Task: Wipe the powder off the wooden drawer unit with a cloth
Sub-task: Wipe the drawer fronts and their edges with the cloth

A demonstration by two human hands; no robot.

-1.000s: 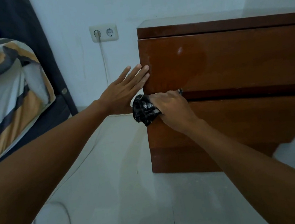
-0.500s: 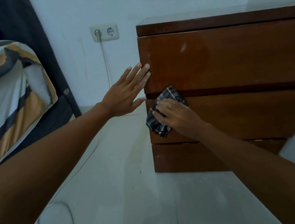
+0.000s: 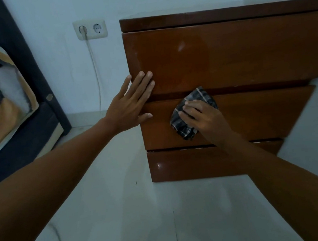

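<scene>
We press the cloth point(image 3: 193, 114) flat against the upper left part of the middle drawer front point(image 3: 263, 115) of the unit point(image 3: 226, 56), right hand point(image 3: 204, 118) spread over it with fingers bent onto the fabric, pinning rather than pinching it. Left hand point(image 3: 132, 103) lies open, fingers straight and together, braced on the unit's left edge across the gap between top and middle drawers. The cloth is a dark plaid, thin and crumpled; we judge it light, soft and easily bunched, best held under the palm with fingertips over its far edge so it does not slip out. The unit is glossy reddish-brown wood, flat-fronted, hard and slick; we judge it heavy enough to stay put. A pale smear point(image 3: 181, 46) shows on the top drawer, possibly powder or glare. Small pale flecks sit along the bottom drawer's point(image 3: 199, 163) upper edge.
</scene>
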